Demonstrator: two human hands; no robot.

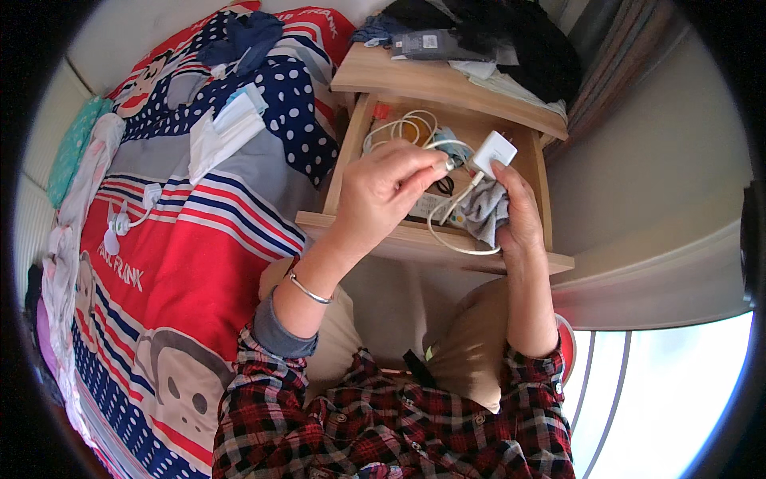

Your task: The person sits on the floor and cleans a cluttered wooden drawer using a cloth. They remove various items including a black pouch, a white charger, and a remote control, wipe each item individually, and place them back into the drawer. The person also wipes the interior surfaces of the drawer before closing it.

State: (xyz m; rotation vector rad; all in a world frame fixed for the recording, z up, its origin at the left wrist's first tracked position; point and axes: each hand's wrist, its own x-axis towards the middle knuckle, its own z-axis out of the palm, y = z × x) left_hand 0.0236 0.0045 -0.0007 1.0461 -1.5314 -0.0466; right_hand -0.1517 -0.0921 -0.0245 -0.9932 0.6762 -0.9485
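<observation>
My right hand (519, 206) grips a white charger plug (494, 154) with its prongs pointing up and away. A grey cloth (486, 209) is bunched just beside that palm; whether the hand holds it too is hidden. Between thumb and forefinger, my left hand (389, 182) pinches the end of a white charging cable (440, 233). The cable runs from the plug and loops down below it. Both hands are over an open wooden drawer (541, 179). Inside lie a coiled white cable (398, 126), a pale blue crumpled item (446, 136) and a white box (423, 206) bearing writing.
Dark clothing (526, 54) and a grey plastic packet (440, 47) rest on the wooden cabinet top (395, 70). The bed (221, 251) at left carries white folded masks or tissues (224, 141), a small white fan (118, 224) and a navy garment (245, 39). A curtain (622, 54) hangs at right.
</observation>
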